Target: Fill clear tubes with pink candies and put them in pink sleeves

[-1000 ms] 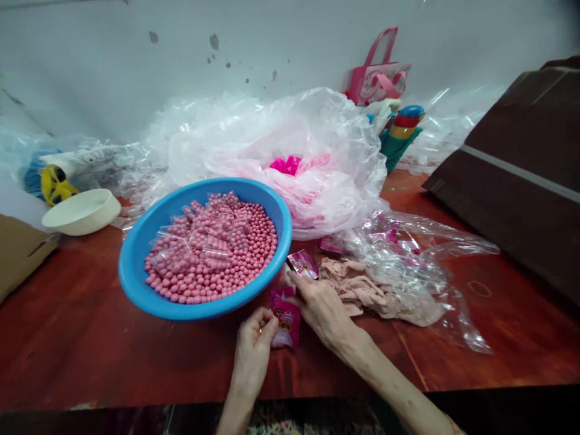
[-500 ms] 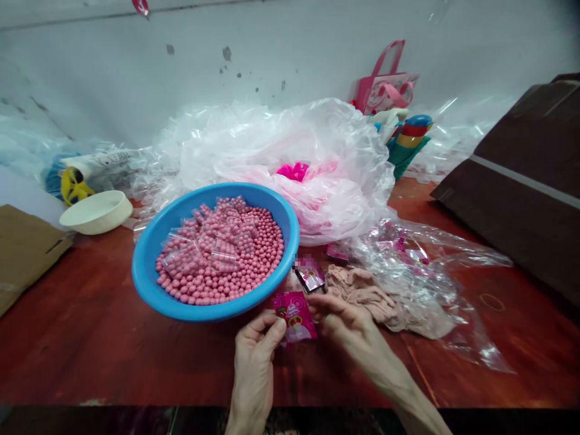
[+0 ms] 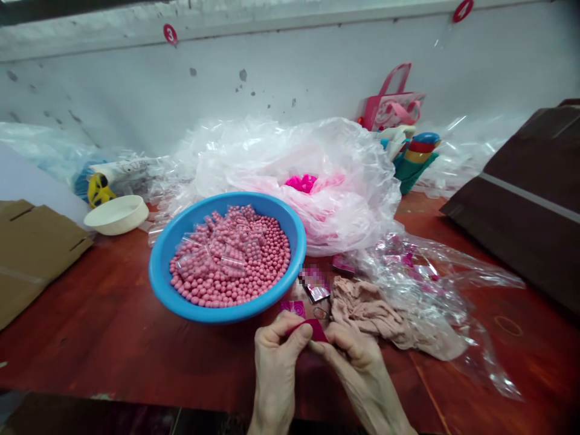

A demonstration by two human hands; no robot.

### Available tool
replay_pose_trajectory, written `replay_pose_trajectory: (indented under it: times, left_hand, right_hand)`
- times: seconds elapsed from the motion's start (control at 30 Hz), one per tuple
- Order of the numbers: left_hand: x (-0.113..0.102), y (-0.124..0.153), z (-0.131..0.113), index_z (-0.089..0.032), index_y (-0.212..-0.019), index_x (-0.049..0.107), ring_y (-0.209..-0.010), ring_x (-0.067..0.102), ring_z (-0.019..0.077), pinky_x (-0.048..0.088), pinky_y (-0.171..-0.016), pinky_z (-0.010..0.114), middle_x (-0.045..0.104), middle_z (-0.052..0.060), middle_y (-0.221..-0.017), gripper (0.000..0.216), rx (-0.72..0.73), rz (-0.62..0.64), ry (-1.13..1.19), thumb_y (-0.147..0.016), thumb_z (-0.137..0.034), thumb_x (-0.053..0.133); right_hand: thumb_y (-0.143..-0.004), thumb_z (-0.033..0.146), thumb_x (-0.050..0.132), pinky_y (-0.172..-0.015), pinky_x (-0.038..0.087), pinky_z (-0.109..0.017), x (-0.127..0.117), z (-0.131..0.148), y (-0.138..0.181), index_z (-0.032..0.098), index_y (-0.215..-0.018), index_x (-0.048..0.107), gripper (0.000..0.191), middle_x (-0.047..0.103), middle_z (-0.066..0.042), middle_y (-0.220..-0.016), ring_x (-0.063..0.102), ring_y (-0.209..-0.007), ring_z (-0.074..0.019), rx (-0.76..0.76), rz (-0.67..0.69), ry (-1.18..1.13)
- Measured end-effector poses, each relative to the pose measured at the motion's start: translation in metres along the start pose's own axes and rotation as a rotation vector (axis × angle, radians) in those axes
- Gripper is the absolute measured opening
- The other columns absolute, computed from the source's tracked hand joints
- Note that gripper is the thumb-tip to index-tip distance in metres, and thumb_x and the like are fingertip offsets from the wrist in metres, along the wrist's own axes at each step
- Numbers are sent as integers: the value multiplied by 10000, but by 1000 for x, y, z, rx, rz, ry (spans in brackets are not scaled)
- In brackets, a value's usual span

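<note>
My left hand (image 3: 280, 362) pinches a small magenta printed card (image 3: 316, 330) between thumb and fingers, just in front of the blue basin. The card looks bent, with its dark pink plain side showing. My right hand (image 3: 357, 365) closes on the card's right edge, its fingertips partly hidden. Just beyond the hands lies another magenta printed piece (image 3: 292, 309). A stack of printed cards (image 3: 316, 284) sits between the basin and a crumpled beige cloth (image 3: 362, 305). The blue basin (image 3: 157, 272) holds loose pink beads (image 3: 222, 296) and small clear packets of beads (image 3: 233, 266).
A large clear plastic bag (image 3: 353, 163) with pink contents stands behind the basin. At left are a white bowl (image 3: 116, 217) and a cardboard box (image 3: 36, 254). Clear plastic wrap (image 3: 421, 302) lies at right, near a dark brown box (image 3: 534, 181).
My right hand has come in from the right to meet the left at the card, which has turned from its printed face to its plain side. The view has tilted up.
</note>
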State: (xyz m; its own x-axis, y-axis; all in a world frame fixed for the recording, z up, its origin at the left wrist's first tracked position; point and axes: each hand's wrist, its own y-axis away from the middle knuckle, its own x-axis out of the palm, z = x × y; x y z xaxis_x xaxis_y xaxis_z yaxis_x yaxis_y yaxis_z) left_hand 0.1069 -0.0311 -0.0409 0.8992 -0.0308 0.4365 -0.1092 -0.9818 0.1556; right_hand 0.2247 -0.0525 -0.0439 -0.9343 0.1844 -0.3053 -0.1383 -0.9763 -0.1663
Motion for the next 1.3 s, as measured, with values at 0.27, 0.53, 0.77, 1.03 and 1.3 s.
replay_pose_trajectory:
  times: [0.27,0.53,0.77,1.03,1.3]
  left_hand:
    - [24,2,-32,-148,-488,635,-472,435,56,394,-499,160,522,-52,-476,185,-58,-63,239,-581,-147,795]
    - [14,-1,-53,-198,-689,759,-581,549,69,461,-608,139,662,-21,-583,79,117,-79,159,-645,-250,799]
    - [8,-13,-80,-163,-620,711,-493,572,71,480,-513,149,674,-16,-563,216,78,-156,311,-508,-252,873]
    - [-32,-29,-99,-133,-596,672,-494,599,69,508,-518,138,678,-21,-566,252,228,-349,308,-469,-197,880]
    - [-63,-52,-122,-120,-674,679,-503,639,91,529,-507,145,706,-2,-607,319,322,-488,434,-428,-144,880]
  right_hand:
    - [-644,238,766,-643,499,-226,-22,14,3,264,-836,720,199,693,22,-753,632,-698,-159,102,109,-104]
    - [-825,211,607,-577,452,-202,-10,31,-16,226,-789,679,82,636,7,-711,590,-639,-128,-253,38,-131]
    - [-923,324,438,-479,319,-197,19,53,-36,184,-614,460,340,421,34,-583,409,-533,-90,-219,54,-76]
    - [-913,492,374,-459,260,-220,39,72,-81,193,-549,360,471,356,40,-532,337,-499,-87,-152,284,-36]
    - [-808,237,590,-589,332,-262,61,30,-151,190,-617,538,204,569,-9,-629,499,-602,-138,-504,310,592]
